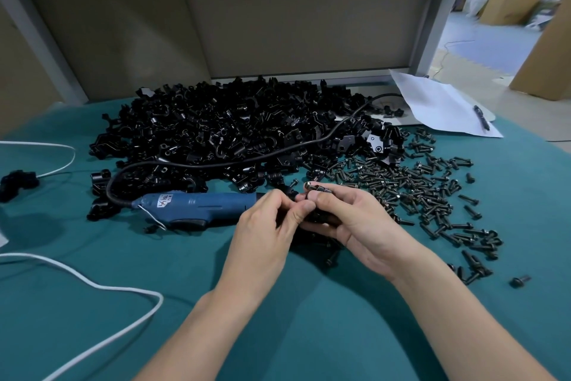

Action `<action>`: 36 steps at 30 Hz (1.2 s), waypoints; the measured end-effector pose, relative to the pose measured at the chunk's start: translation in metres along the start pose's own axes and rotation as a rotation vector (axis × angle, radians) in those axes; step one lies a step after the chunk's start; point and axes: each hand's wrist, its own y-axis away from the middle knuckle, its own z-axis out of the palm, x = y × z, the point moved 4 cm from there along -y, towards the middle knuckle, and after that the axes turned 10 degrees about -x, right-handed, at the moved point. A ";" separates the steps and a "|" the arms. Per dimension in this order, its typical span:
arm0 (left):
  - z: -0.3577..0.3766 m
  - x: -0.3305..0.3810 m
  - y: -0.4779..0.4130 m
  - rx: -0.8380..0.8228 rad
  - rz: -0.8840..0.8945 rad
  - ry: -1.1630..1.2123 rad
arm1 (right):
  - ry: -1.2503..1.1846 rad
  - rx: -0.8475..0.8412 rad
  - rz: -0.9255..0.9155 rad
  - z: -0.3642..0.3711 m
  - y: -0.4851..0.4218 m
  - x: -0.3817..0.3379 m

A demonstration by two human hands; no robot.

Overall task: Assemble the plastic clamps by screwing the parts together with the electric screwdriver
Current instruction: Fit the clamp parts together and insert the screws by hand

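A blue electric screwdriver (197, 206) lies on its side on the teal table cover, its tip pointing right toward my hands. My right hand (349, 220) grips a black plastic clamp part (321, 218), mostly hidden in the palm, with a screw (318, 187) sticking up past the fingers. My left hand (272, 220) pinches the same clamp part from the left, fingertips meeting those of the right hand. A big heap of black clamp parts (234, 133) lies behind. Loose black screws (429, 195) are spread out to the right.
The screwdriver's black cable (278, 155) snakes over the heap. A white cable (102, 288) loops at the left. A black piece (17, 184) sits at the far left. White paper (438, 105) with a pen (482, 118) lies at the back right. A grey partition (293, 28) stands behind.
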 end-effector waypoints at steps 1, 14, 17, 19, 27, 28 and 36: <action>0.000 0.001 0.000 -0.002 0.006 -0.002 | 0.002 -0.005 0.006 0.000 0.000 0.000; 0.002 0.003 0.003 -0.034 0.014 0.112 | 0.005 0.009 0.027 -0.009 0.000 -0.002; 0.001 0.000 0.002 -0.044 -0.012 0.033 | 0.068 0.002 0.011 -0.010 0.000 -0.003; 0.002 0.001 0.002 -0.076 -0.018 -0.031 | 0.162 0.014 -0.007 -0.010 0.001 -0.005; 0.002 0.009 0.005 -0.163 0.030 -0.174 | 0.641 -0.002 -0.085 -0.015 0.005 -0.014; 0.002 0.007 0.005 -0.168 0.013 -0.146 | 0.664 -0.004 -0.082 -0.015 0.005 -0.014; 0.004 0.015 0.008 -0.180 0.133 -0.276 | 0.485 -0.021 -0.018 -0.019 0.005 -0.009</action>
